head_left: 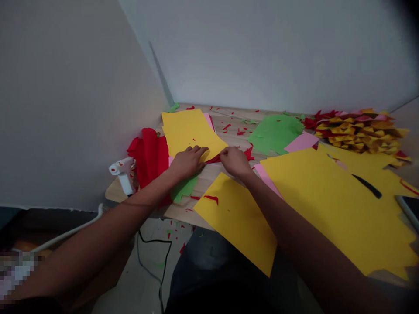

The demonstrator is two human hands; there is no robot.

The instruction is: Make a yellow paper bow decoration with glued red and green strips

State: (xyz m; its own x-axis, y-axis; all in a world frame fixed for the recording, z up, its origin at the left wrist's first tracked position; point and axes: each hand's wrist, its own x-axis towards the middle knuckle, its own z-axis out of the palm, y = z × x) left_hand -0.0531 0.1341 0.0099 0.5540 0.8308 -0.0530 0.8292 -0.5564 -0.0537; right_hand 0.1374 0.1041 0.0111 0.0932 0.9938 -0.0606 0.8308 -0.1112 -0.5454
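A yellow sheet (190, 128) lies on the wooden table, with pink and red edges showing beneath it. On its near edge rests my left hand (189, 162), palm down with the fingers spread. My right hand (234, 160) is closed in a pinch at the sheet's right corner, which is slightly raised. Red paper (214, 160) shows under that edge, between my two hands. Closer to me, another yellow sheet (237, 218) hangs over the table's front edge, with a red scrap on it.
A white glue gun (123, 173) stands at the left edge beside red material (152, 157). Green sheets (275, 133) lie behind. Large yellow sheets (327, 205), folded yellow pieces (363, 133) and a phone-like device (409, 209) are at the right. Cables hang below.
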